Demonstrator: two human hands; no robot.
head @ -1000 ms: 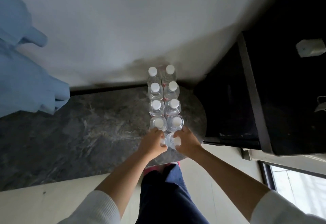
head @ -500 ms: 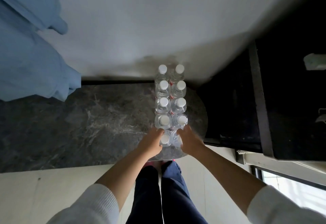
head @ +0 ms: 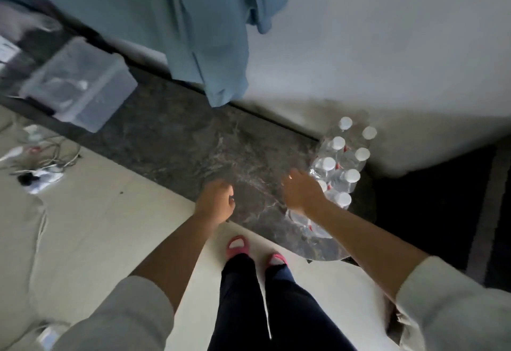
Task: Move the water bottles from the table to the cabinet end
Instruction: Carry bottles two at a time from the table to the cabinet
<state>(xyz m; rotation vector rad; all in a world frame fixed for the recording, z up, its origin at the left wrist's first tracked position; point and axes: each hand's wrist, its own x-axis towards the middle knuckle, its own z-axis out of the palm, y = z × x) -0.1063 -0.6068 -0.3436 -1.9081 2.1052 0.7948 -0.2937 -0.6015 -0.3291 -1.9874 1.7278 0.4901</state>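
Bottles (head: 339, 165) with white caps are seen shrink-wrapped in a pack at the rounded end of the dark marble cabinet top (head: 179, 140). Nothing is held: the left hand (head: 215, 202) is loosely curled, the right hand (head: 302, 192) relaxed beside the pack.

The whole view is looking dim and greyish, and motion blur is smearing nearly everything. My left hand (head: 215, 202) and right hand (head: 302, 191) are showing soft, streaked outlines over the dark marbled tabletop (head: 177, 140). The white caps of the water bottles (head: 338, 162) are catching the most light and standing out as the brightest spots, while a dark shadow is pooling on the wall (head: 387, 46) just behind them. Left of the bottles, the clear plastic box (head: 80, 82) is blurring into a haze. Lines are bending at the picture's edges from the wide lens.
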